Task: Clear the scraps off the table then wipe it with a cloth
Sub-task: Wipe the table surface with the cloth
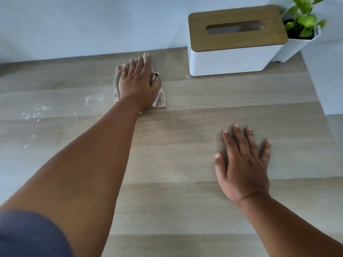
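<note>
My left hand (138,81) lies flat with straight fingers on a beige crumpled cloth (160,100), pressing it onto the wooden table (176,201) near the far edge. Most of the cloth is hidden under the hand. My right hand (243,164) is spread flat, palm down, on the bare table at the right and holds nothing. White crumbs and smears (35,112) lie on the table to the left of the cloth.
A white tissue box with a wooden lid (235,39) stands at the back right. Beside it, in the far right corner, is a white pot with a green plant (304,23). A pale wall runs along the table's far edge.
</note>
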Motion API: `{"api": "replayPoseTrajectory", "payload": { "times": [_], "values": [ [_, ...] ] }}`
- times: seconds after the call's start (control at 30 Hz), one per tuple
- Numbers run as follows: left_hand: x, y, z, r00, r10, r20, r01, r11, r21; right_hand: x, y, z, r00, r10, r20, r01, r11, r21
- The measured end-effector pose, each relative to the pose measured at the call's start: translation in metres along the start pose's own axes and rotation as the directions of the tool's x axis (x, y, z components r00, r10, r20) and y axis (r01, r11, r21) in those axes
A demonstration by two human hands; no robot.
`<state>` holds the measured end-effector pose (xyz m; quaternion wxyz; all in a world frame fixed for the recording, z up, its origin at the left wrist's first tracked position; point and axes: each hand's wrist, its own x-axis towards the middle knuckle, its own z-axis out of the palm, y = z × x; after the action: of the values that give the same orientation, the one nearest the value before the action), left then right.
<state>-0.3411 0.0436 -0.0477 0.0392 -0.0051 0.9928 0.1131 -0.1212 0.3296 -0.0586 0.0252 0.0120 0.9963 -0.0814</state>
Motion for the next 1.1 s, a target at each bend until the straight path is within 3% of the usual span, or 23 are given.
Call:
{"api": "replayPoseTrajectory", "payload": {
  "times": [0.1,0.23,0.47,0.7,0.87,1.1],
  "values": [
    [-0.020,-0.001,0.000,0.996,0.052,-0.076,-0.059,0.994,-0.095,0.000,0.000,0.000,1.000,-0.002,-0.015,0.002,1.000,0.009],
    [-0.087,0.004,0.011,0.997,0.045,-0.057,-0.043,0.999,0.033,-0.001,-0.001,0.000,0.999,-0.004,-0.032,0.004,1.000,-0.007],
    [-0.208,0.012,0.035,0.987,0.157,-0.042,-0.152,0.982,0.110,0.000,0.000,0.000,0.999,-0.014,-0.042,0.014,1.000,0.002],
    [-0.104,0.009,0.021,0.998,-0.060,-0.025,0.061,0.996,0.064,-0.001,0.000,0.001,0.999,-0.011,-0.041,0.010,1.000,-0.014],
    [-0.012,0.010,0.010,0.996,-0.086,0.035,0.084,0.995,0.050,-0.002,0.000,0.001,1.000,0.000,-0.016,0.000,1.000,-0.014],
    [-0.049,0.019,0.015,0.998,-0.062,-0.016,0.062,0.998,0.018,-0.002,0.000,0.001,1.000,-0.001,-0.004,0.001,1.000,-0.007]
  ]
}}
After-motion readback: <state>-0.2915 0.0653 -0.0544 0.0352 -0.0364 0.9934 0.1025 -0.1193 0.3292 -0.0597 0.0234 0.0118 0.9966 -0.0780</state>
